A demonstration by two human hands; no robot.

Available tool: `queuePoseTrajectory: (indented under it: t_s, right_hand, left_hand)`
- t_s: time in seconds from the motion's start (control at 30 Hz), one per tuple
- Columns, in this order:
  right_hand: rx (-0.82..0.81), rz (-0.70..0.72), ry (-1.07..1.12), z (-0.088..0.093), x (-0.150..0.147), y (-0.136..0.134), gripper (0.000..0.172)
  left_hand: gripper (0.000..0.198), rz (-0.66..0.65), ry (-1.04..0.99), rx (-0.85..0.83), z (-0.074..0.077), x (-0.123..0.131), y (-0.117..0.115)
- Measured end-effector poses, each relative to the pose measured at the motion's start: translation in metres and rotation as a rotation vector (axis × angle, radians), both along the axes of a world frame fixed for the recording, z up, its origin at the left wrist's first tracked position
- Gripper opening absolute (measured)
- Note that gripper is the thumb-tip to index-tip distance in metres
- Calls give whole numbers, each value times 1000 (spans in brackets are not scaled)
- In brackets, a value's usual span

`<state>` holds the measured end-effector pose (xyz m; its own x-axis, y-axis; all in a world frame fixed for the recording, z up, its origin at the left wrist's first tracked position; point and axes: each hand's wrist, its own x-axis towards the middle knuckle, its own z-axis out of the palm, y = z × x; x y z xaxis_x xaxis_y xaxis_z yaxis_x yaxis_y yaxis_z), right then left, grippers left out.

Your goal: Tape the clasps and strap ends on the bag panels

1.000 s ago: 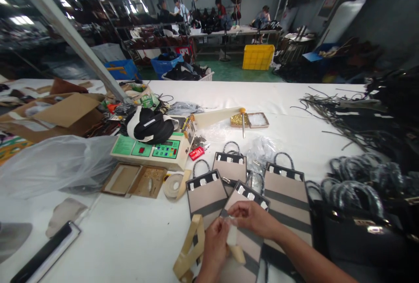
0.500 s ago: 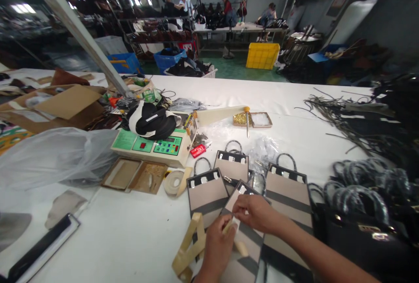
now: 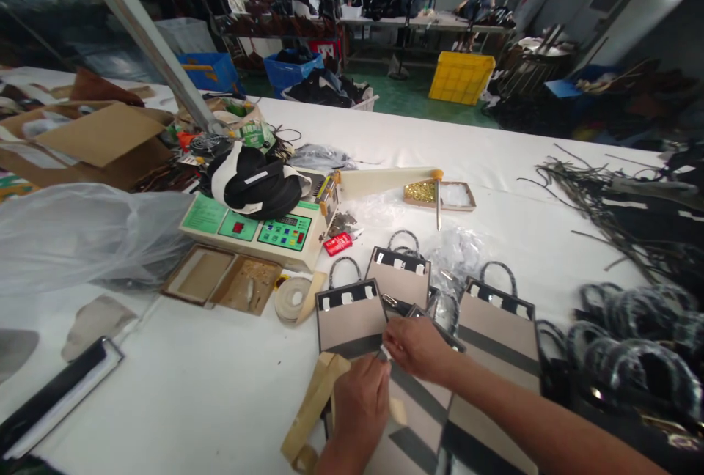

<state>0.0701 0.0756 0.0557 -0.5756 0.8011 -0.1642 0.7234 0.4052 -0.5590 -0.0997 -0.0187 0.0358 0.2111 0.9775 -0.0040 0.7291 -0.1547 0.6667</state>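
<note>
My left hand (image 3: pixel 360 402) is closed, with a beige strip of masking tape (image 3: pixel 314 402) running out on its left and a tape end (image 3: pixel 397 412) showing on its right. Fingertips pinched, my right hand (image 3: pixel 421 347) meets it over a beige and black bag panel (image 3: pixel 421 394). Between the fingertips of both hands shows a small whitish piece (image 3: pixel 384 352), too small to name. Other panels with plastic-wrapped handles lie around: a left panel (image 3: pixel 352 317), a back panel (image 3: pixel 399 275) and a right panel (image 3: pixel 498 325).
A tape roll (image 3: pixel 291 299) and shallow cardboard tray (image 3: pixel 247 290) lie left, before a green-panelled machine (image 3: pixel 250 229). Behind the panels are crumpled plastic (image 3: pixel 454 255) and a box of gold-coloured fittings (image 3: pixel 421 192). Black bags (image 3: pixel 621 387) crowd the right. People work far back.
My view has tilted down and turned slightly left. The hands have come closer together, and the left has turned so its back covers more of the tape and its fingers.
</note>
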Motion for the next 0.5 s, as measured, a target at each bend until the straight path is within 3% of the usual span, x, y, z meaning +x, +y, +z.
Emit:
queuePoseTrajectory:
  t_s: [0.1, 0.17, 0.23, 0.33, 0.5]
  right_hand:
    - [-7, -239, 127, -17, -10, 30, 21]
    - [-84, -448, 235, -25, -16, 61, 23]
    - [-151, -617, 258, -34, -21, 94, 25]
    - [-170, -725, 169, -49, -25, 136, 24]
    - [-91, -774, -23, -77, -32, 159, 17]
  left_hand:
    - [32, -154, -38, -63, -2, 11, -5]
    - [32, -147, -156, -178, -7, 21, -12]
    - [29, -54, -278, -307, -17, 28, -18]
    - [22, 133, -380, -430, -36, 27, -23]
    - [21, 306, -416, -554, -57, 18, -22]
